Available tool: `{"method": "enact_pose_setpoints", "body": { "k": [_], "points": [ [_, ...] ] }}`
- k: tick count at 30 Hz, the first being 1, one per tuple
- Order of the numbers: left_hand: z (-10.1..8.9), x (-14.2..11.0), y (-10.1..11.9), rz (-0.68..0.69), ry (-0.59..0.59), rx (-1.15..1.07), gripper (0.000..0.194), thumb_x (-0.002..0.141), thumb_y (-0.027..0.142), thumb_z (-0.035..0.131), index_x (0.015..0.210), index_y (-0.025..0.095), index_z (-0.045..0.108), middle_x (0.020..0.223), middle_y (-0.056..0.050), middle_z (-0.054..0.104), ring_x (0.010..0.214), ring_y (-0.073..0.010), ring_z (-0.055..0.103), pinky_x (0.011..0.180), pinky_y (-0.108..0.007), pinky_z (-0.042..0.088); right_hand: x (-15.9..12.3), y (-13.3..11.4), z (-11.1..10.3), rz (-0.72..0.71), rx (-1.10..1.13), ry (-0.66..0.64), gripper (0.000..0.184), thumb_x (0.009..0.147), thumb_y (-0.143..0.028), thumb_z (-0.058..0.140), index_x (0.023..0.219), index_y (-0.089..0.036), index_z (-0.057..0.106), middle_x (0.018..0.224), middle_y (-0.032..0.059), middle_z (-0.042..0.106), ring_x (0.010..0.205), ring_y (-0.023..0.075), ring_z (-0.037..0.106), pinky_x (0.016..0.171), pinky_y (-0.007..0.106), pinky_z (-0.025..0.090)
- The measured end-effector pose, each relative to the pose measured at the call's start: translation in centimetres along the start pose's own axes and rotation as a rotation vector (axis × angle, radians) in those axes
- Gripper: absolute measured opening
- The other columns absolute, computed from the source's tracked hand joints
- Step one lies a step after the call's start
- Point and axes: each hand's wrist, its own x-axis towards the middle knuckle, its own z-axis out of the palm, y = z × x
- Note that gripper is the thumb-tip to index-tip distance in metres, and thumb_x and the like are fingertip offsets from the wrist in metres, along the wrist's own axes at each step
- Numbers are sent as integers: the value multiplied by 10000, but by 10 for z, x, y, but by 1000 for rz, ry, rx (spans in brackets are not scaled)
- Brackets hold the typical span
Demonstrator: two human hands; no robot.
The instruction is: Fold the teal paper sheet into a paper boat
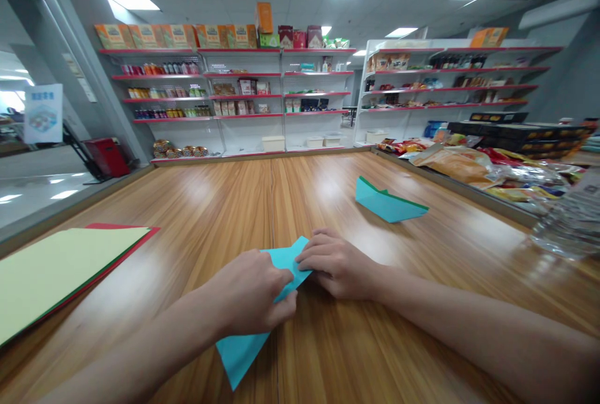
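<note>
A folded sheet of light blue paper (246, 354) is held between my two hands, just over the wooden table (225, 204). My left hand (255, 294) lies across its middle, thumb and fingers closed on it and covering much of the sheet. The far end of the paper is pinched by my right hand (335, 263), with the fingers on top and the thumb mostly hidden. Beyond my right hand, a folded paper boat (389, 201), blue with a green edge, sits on the table.
To the left lies a stack of coloured paper sheets (70, 266), pale yellow on top. A clear plastic bottle (569, 222) is at the right edge. Snack packets (459, 163) and dark boxes (515, 135) lie beyond the table's right rim. Stocked shelves (244, 94) line the back.
</note>
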Motion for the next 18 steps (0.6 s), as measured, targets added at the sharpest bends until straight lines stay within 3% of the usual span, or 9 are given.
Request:
{"method": "enact_pose_setpoints", "body": {
  "k": [5,11,18],
  "points": [
    [1,-1,5,-54,-14,-24,300,856,340,416,757,184,652,624,-61,647,560,-216,613,499,-300,388,-1,1,1,-27,-40,9,200,814,-121,498,909,-211,650,871,43,708,888,190,600,895,388,366],
    [9,-1,19,-189,30,-74,342,840,458,438,953,200,633,888,-103,635,776,-271,609,644,-388,474,-2,2,3,-35,-83,-9,207,812,-112,492,903,-219,644,846,41,702,861,186,593,910,395,348],
    [11,0,16,-168,7,-96,298,843,399,440,970,204,625,915,-105,600,813,-258,585,676,-379,482,-2,1,3,-40,-77,-27,149,824,-155,517,861,-216,647,826,42,697,850,186,584,915,399,332]
  ]
}}
